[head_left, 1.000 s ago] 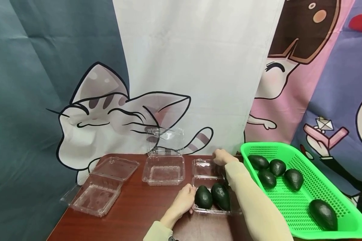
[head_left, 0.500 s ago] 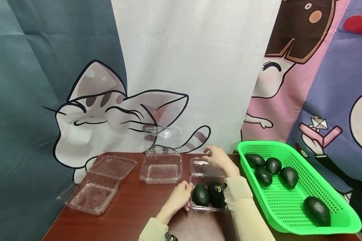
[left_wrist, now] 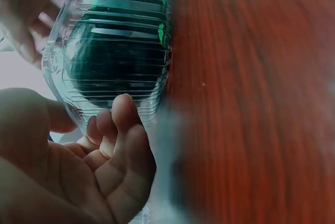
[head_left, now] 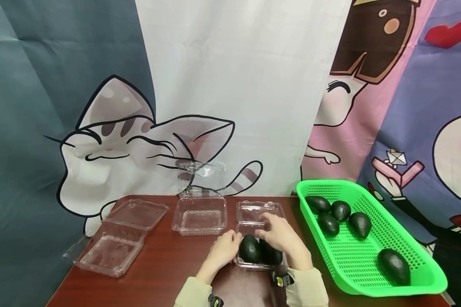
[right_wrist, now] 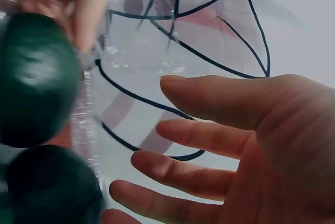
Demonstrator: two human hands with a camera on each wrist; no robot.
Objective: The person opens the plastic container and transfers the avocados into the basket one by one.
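Observation:
My left hand point(head_left: 224, 248) holds the left side of an open clear plastic clamshell box point(head_left: 253, 267). In the left wrist view, its thumb is at the rim and its fingers point(left_wrist: 125, 116) lie against the ribbed wall. Two dark green avocados, a left one point(head_left: 249, 248) and a right one point(head_left: 271, 256), sit side by side in the box. The lid point(head_left: 259, 209) lies folded back behind them. My right hand point(head_left: 283, 235) is over the right part of the box, partly covering the right avocado. In the right wrist view its fingers are spread, with nothing between them.
A green plastic basket point(head_left: 439, 279) with several avocados stands at the right. Two more open clamshell boxes hold nothing: one at the back middle point(head_left: 199, 221), one at the left point(head_left: 111, 253). A printed cloth point(head_left: 269, 106) hangs behind the wooden table point(head_left: 169, 260).
My right hand has come from the lid's far right corner toward me, over the avocados, its fingers loosened. The left hand stays at the box's left side. The head view has shifted slightly right.

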